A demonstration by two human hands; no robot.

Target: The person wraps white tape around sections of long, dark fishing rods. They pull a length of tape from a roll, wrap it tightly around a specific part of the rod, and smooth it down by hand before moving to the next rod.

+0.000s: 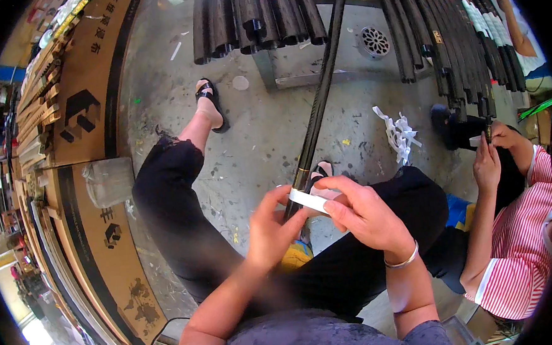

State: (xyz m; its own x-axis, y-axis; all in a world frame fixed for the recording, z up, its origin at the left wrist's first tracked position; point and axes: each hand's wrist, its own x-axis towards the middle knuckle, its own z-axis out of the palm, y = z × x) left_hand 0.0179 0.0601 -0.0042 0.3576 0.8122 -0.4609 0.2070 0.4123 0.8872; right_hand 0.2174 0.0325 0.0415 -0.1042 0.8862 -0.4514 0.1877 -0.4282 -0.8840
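Note:
A long black pole (320, 106) with gold rings near its lower end slants up and away from between my knees. My left hand (270, 226) is closed around its near end, thumb and fingers on either side. A strip of white tape (309, 201) lies against the pole just below the gold rings and stretches to the right. Its other end is pinched between the thumb and fingers of my right hand (368, 214), which wears a bangle at the wrist. My left fingers partly hide the pole's near end.
Dark tubes (267, 21) lie in a bundle ahead, with more poles (444, 35) at far right. White scraps (400, 136) litter the floor. Cardboard boxes (88, 95) line the left. At right, a co-worker in a striped shirt (520, 240) handles another pole.

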